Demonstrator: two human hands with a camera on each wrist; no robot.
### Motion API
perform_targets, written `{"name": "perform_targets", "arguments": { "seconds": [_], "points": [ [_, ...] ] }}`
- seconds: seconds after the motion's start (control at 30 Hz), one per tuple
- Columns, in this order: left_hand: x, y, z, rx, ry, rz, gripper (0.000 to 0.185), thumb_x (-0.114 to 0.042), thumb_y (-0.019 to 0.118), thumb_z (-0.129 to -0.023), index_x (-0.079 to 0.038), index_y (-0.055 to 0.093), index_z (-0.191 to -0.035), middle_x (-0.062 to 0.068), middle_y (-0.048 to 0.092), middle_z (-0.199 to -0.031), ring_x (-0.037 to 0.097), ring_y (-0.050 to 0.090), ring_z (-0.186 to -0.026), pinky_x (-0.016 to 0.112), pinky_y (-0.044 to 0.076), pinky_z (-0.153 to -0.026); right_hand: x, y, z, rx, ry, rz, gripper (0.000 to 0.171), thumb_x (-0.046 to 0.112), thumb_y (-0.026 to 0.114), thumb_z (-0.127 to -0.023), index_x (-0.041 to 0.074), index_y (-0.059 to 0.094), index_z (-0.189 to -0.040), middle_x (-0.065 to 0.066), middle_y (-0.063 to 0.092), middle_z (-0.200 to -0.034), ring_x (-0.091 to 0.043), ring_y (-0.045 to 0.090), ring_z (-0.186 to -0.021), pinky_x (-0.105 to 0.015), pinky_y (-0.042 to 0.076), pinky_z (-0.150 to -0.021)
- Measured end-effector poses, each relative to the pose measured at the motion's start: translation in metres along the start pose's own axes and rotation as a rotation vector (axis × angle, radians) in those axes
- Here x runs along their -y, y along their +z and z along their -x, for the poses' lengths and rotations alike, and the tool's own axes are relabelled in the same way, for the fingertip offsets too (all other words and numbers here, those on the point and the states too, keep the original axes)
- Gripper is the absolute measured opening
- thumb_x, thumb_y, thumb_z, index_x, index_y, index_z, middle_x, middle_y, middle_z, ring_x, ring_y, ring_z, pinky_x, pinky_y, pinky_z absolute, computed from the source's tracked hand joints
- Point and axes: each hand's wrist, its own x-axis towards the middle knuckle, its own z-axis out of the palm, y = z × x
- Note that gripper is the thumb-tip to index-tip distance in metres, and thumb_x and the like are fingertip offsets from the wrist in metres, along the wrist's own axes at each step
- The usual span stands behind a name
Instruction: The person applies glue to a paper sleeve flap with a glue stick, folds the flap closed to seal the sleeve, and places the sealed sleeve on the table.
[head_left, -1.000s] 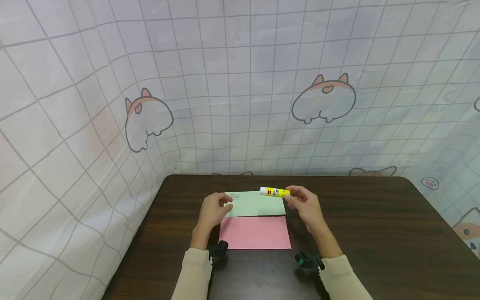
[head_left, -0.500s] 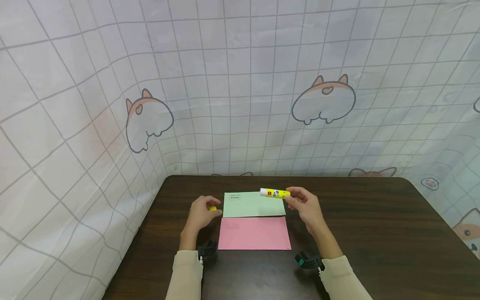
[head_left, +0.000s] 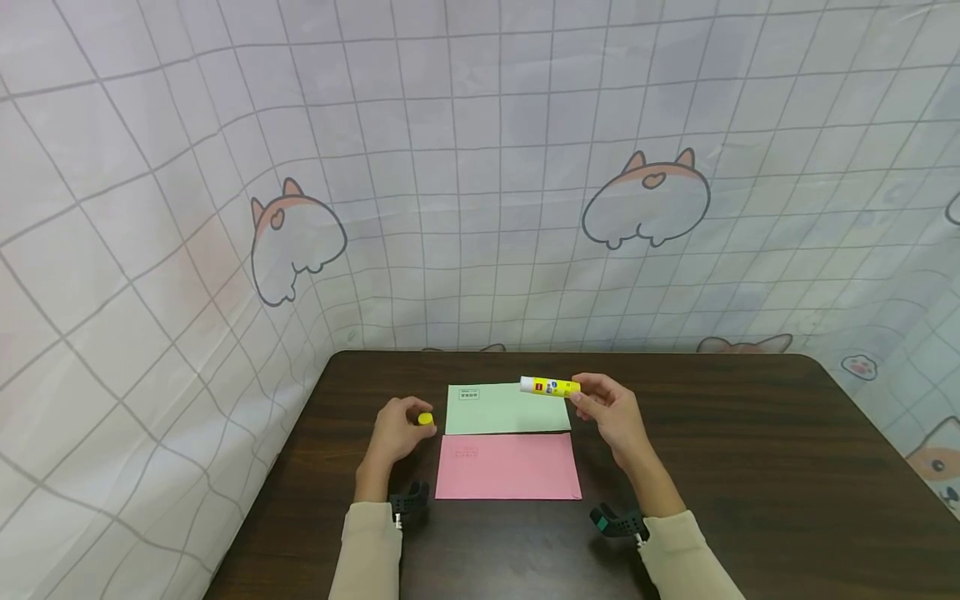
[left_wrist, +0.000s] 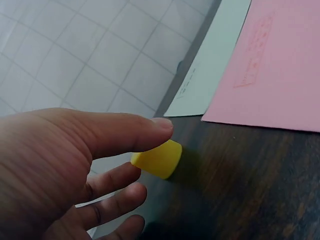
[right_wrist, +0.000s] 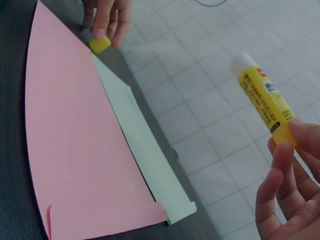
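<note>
A yellow glue stick [head_left: 550, 386] with a white end is pinched at its yellow base by my right hand [head_left: 611, 414], raised above the envelopes. In the right wrist view, thumb and fingertips hold that base and the white end points away. A small yellow cap [head_left: 426, 419] stands on the dark table, left of the envelopes. My left hand [head_left: 396, 432] is right by this cap, thumb and fingers loosely spread around it. From the left wrist, the thumb overlaps part of the cap [left_wrist: 162, 161].
A pale green envelope [head_left: 495, 412] with a small printed box lies at the back. In front of it lies a pink envelope [head_left: 508, 467]. Both rest on the dark wooden table [head_left: 720, 467]. A white grid-patterned curtain [head_left: 480, 183] hangs behind the table's far edge.
My left hand has moved left from over the green envelope and put the yellow cap down on the table, its fingers easing back from it. The right hand and glue stick stay put.
</note>
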Motion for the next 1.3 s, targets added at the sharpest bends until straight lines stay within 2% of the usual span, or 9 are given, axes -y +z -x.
{"name": "perform_targets", "arguments": {
  "seconds": [0.23, 0.43, 0.53, 0.7, 0.97, 1.17, 1.3],
  "points": [
    [0.006, 0.003, 0.0, -0.029, -0.03, 0.02, 0.027, -0.01, 0.08, -0.087, -0.009, 0.074, -0.114, 0.013, 0.068, -0.107, 0.026, 0.059, -0.092, 0.044, 0.052, -0.085, -0.001, 0.0, 0.0, 0.005, 0.005, 0.006, 0.035, 0.014, 0.071, -0.097, 0.003, 0.065, -0.13, -0.005, 0.069, -0.108, -0.013, 0.064, -0.079, -0.025, 0.056, -0.078],
    [0.009, 0.005, 0.0, -0.041, -0.024, 0.028, 0.027, -0.01, 0.081, -0.086, -0.008, 0.074, -0.113, 0.01, 0.068, -0.099, 0.022, 0.056, -0.087, 0.036, 0.047, -0.077, -0.002, 0.0, 0.0, 0.01, 0.009, 0.004, 0.035, 0.013, 0.071, -0.097, 0.002, 0.064, -0.13, -0.006, 0.068, -0.11, -0.012, 0.064, -0.08, -0.026, 0.057, -0.08],
    [0.011, 0.006, -0.001, -0.046, -0.017, 0.031, 0.027, -0.009, 0.081, -0.086, -0.008, 0.075, -0.112, 0.009, 0.067, -0.095, 0.021, 0.056, -0.085, 0.033, 0.045, -0.073, -0.002, 0.001, 0.0, 0.013, 0.0, 0.001, 0.035, 0.013, 0.071, -0.097, 0.001, 0.064, -0.13, -0.008, 0.067, -0.112, -0.017, 0.066, -0.084, -0.026, 0.057, -0.08],
    [0.011, 0.006, -0.001, -0.052, -0.031, 0.041, 0.026, -0.01, 0.082, -0.086, -0.008, 0.075, -0.111, 0.009, 0.068, -0.097, 0.022, 0.057, -0.086, 0.034, 0.048, -0.074, -0.002, 0.001, 0.001, 0.012, 0.004, 0.003, 0.038, 0.013, 0.071, -0.097, -0.001, 0.062, -0.131, -0.013, 0.067, -0.116, -0.02, 0.067, -0.087, -0.022, 0.056, -0.079],
    [0.005, 0.006, -0.003, -0.069, -0.037, 0.059, 0.026, -0.014, 0.082, -0.087, -0.011, 0.076, -0.112, 0.008, 0.069, -0.099, 0.022, 0.058, -0.087, 0.033, 0.049, -0.076, -0.001, 0.001, 0.002, 0.01, 0.001, 0.012, 0.036, 0.014, 0.07, -0.097, 0.001, 0.063, -0.13, -0.014, 0.067, -0.116, -0.014, 0.064, -0.082, -0.022, 0.056, -0.078],
    [-0.003, 0.007, -0.004, -0.074, -0.005, 0.123, 0.027, -0.017, 0.081, -0.088, -0.013, 0.075, -0.115, 0.008, 0.071, -0.103, 0.023, 0.059, -0.088, 0.029, 0.051, -0.072, 0.001, -0.001, 0.001, 0.007, 0.004, 0.004, 0.037, 0.015, 0.071, -0.097, 0.001, 0.064, -0.131, -0.007, 0.068, -0.111, -0.014, 0.064, -0.081, -0.022, 0.056, -0.078],
    [-0.011, 0.009, -0.005, -0.079, 0.026, 0.199, 0.028, -0.019, 0.081, -0.088, -0.014, 0.075, -0.115, 0.008, 0.072, -0.103, 0.023, 0.06, -0.088, 0.029, 0.051, -0.074, 0.001, -0.002, 0.001, 0.006, 0.006, 0.0, 0.036, 0.015, 0.071, -0.097, 0.003, 0.064, -0.131, -0.005, 0.068, -0.109, -0.014, 0.063, -0.08, -0.022, 0.056, -0.078]
  ]
}}
